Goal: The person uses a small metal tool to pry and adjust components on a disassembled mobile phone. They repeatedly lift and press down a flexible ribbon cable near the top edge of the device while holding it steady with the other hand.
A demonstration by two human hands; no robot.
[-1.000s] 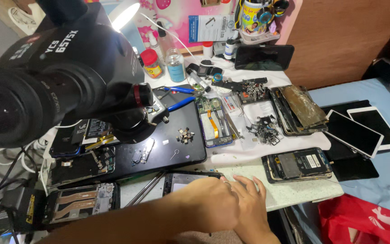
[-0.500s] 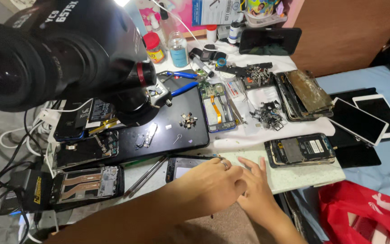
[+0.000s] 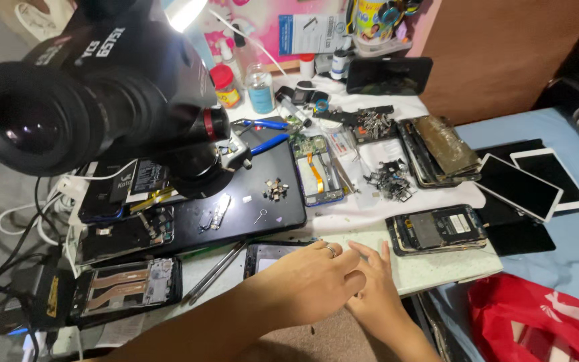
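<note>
My left hand [image 3: 306,275], a ring on one finger, reaches in from the lower left. It lies over the right end of a dark opened phone frame [image 3: 266,256] at the table's front edge, and its fingers hide whatever is beneath them. My right hand [image 3: 375,295] sits just right of it, partly under the left hand. Its fingers are spread flat on the pale tabletop [image 3: 437,268] and it holds nothing. An opened phone with bare insides [image 3: 437,229] lies just beyond the right hand.
A big black microscope head [image 3: 102,100] overhangs the left. Below it a black mat [image 3: 256,201] carries small parts. Disassembled phones [image 3: 125,285], blue-handled pliers [image 3: 263,134], tweezers [image 3: 216,271], bottles [image 3: 260,87], tablets [image 3: 524,184] and a red bag [image 3: 537,322] surround the hands.
Both hands stay together at the front edge, over the same dark phone frame. The view has shifted slightly, and the right hand's fingers reach a little further forward.
</note>
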